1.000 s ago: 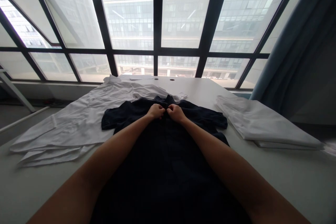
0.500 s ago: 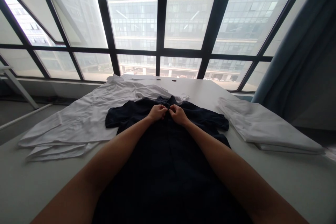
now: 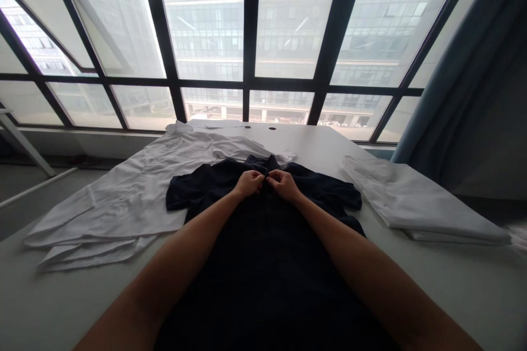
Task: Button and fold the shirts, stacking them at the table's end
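Observation:
A dark navy shirt (image 3: 263, 263) lies flat on the white table (image 3: 473, 279), collar pointing away from me. My left hand (image 3: 248, 182) and my right hand (image 3: 284, 183) meet just below the collar, fingers curled and pinching the shirt's front opening. The fingertips nearly touch each other at the middle of the placket. Whatever small part they pinch is too dark to make out.
A spread white garment (image 3: 123, 197) lies left of the dark shirt and partly under it. Folded white cloth (image 3: 415, 203) is stacked on the right. A large window with dark frames (image 3: 247, 38) stands behind the table, and a blue-grey curtain (image 3: 473, 82) hangs at right.
My hands stay pinched together near the collar, with only slight finger movement. The view has shifted a little.

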The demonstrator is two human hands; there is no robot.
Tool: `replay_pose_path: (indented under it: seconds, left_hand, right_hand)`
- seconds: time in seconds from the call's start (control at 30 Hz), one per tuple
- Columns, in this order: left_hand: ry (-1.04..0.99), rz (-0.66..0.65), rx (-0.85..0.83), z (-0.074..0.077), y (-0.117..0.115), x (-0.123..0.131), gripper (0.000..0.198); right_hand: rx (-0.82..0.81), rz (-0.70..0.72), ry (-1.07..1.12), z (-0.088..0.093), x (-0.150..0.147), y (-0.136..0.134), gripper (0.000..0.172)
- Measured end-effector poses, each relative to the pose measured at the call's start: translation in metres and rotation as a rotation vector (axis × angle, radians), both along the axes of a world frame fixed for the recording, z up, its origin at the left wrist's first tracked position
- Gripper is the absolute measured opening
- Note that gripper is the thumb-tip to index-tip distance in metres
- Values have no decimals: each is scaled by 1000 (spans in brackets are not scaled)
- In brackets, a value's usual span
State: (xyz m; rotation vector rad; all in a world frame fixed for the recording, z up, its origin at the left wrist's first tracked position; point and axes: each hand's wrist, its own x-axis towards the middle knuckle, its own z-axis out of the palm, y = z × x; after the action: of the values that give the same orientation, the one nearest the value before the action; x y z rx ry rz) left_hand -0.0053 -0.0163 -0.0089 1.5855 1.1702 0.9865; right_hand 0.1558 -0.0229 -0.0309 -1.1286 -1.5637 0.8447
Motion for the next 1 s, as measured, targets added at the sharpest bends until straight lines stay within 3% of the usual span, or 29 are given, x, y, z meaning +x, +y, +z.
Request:
replay_pose_path:
  seconds: [0.3,0.43,0.63,0.87,1.0]
  left_hand:
    - [-34,-24,-52,7,-1,0,12]
    - [-18,0,-50,7,-1,0,14]
    - [-34,-6,-95,10,2,2,15]
    - [-46,-2,-140,10,2,1,10]
    - [-42,-19,-158,14,-1,1,20]
  right_hand:
    - [-67,18,111,11,-3,-6,27]
    - [-71,6,116,13,-6,-3,22]
    - [-217,29,154,20,-9,5,12]
    - [-128,47,46,12,-7,4,14]
    - [-20,-13,-70,8,-7,3,17]
